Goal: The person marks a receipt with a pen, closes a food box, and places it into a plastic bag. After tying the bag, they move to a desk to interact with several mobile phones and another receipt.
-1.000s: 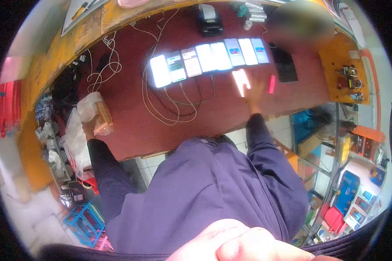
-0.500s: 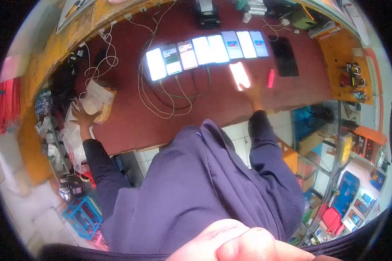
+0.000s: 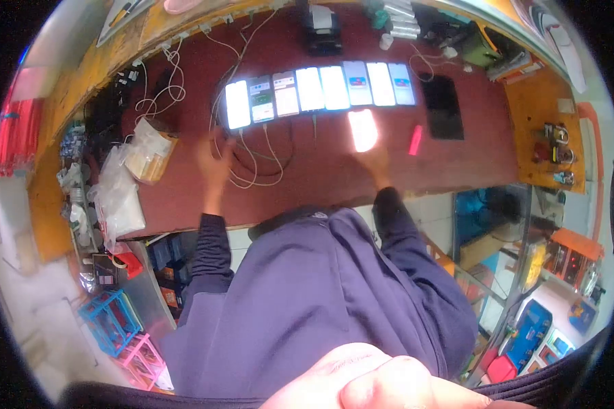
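A smartphone with a glowing bright screen (image 3: 363, 129) is in my right hand (image 3: 374, 162), which grips its near end. It lies just in front of the row of phones. My left hand (image 3: 215, 163) hovers near the white charging cables (image 3: 251, 178) at the row's left end; motion smears its fingers, and I cannot see anything in it. Several phones stand side by side in the row, most of them lit, among them a white-screened phone (image 3: 237, 104) at the far left and a phone with a blue-red picture (image 3: 402, 83) at the far right.
A pink-red stick-like item (image 3: 415, 140) and a dark flat panel (image 3: 443, 109) lie on the right. A torn cardboard box (image 3: 155, 153) and a plastic bag (image 3: 118, 204) sit at the left edge. A black device with paper (image 3: 322, 31) stands at the back of the red tabletop (image 3: 184, 198).
My left hand has left the box and plastic bag and moved right, towards the cables. My right hand, with the lit phone, has shifted slightly left and nearer. The view has tilted a little.
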A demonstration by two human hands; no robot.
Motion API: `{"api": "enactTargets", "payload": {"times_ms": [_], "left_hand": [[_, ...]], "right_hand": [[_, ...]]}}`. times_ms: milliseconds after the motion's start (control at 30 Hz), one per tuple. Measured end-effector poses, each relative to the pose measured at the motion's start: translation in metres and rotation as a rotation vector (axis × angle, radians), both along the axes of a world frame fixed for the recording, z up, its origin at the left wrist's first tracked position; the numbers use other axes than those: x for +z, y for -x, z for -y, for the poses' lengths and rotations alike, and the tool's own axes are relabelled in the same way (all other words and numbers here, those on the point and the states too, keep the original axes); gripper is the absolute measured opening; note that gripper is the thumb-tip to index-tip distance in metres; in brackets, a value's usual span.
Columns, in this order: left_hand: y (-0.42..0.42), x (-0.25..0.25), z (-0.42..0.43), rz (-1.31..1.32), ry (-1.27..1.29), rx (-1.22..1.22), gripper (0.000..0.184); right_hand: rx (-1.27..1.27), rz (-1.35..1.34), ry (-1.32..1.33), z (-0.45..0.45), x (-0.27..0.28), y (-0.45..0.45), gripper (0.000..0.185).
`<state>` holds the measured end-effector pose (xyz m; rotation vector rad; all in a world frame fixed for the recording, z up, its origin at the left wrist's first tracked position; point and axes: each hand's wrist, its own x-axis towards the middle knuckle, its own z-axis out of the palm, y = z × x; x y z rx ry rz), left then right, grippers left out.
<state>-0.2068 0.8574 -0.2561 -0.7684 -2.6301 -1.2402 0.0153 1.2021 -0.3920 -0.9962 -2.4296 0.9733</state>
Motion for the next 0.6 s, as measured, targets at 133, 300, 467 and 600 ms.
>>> {"api": "enactTargets", "payload": {"times_ms": [133, 300, 467, 600], "left_hand": [[-0.06, -0.035, -0.094, 0.602, -0.196, -0.184, 0.039], [-0.076, -0.072, -0.149, 0.927, -0.556, -0.198, 0.052], [-0.038, -0.054, -0.132, 1.114, -1.212, -0.091, 0.061], [0.01, -0.05, -0.102, 0.996, -1.238, 0.125, 0.06]], "right_hand": [[0.052, -0.219, 0.052, 0.028, 0.032, 0.027, 0.08], [0.355, -0.32, 0.329, 0.054, 0.07, 0.079, 0.086], [0.774, -0.35, 0.463, 0.085, 0.07, 0.162, 0.096], [0.833, -0.353, 0.232, 0.053, 0.063, 0.218, 0.091]]}}
